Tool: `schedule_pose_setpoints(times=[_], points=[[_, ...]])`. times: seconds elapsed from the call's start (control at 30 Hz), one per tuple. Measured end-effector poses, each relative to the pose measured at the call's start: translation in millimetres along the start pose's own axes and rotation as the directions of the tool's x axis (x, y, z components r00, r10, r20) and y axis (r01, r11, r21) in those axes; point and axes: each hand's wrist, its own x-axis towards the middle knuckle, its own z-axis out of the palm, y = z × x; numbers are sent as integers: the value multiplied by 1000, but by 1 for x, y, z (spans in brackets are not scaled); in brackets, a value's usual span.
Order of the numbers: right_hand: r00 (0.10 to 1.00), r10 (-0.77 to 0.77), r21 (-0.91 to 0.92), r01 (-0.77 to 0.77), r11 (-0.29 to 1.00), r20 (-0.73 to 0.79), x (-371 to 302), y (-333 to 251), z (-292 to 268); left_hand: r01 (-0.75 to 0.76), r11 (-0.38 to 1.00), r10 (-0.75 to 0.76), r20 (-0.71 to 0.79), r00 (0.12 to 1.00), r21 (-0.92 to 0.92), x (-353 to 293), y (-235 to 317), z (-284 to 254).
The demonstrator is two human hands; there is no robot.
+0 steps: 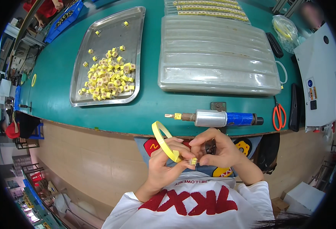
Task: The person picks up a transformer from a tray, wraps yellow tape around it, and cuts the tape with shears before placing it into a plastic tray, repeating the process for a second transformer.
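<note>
My left hand point(165, 165) is closed, pinching a small yellow-taped coil point(193, 161) with thin metal pins between thumb and fingers. A roll of yellow tape point(157, 131) hangs around the fingers of that same hand. Close beside the coil is the thumb tip of my right hand point(223, 148); I cannot tell whether it touches. The right index finger arches above, apart from the thumb. Between them shows something dark that I cannot make out. Both hands are over my lap, just off the table's near edge.
On the green table point(148, 114) lie a metal tray point(112, 26) of similar coils, stacked clear plastic trays point(217, 57), a blue-and-silver cylindrical tool point(229, 118) with a coil on its tip, and orange-handled scissors point(279, 115). A white machine point(318, 76) stands right. Another person point(45, 10) is at far left.
</note>
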Motion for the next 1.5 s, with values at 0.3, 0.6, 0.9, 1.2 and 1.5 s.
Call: schedule_pose_setpoints(times=[0.3, 0.6, 0.9, 1.2, 1.5], points=[[997, 17, -74, -22, 997, -69, 3, 0, 3, -51, 973, 42, 45, 998, 224, 7, 5, -4], [994, -4, -150, -12, 989, -106, -1, -8, 9, -197, 980, 168, -386, 907, -36, 49, -15, -16], [980, 6, -108, -28, 994, -199, -29, -7, -5, -239, 971, 222, -342, 913, -7, 63, -17, -16], [953, 141, -155, -187, 970, -267, -28, -15, -3, -123, 992, 111, -242, 964, -36, 63, -9, -15], [979, -86, -604, -45, 796, -187, -1, -32, 16, 180, 967, -181, -13, 983, 182, 37, 3, -39]])
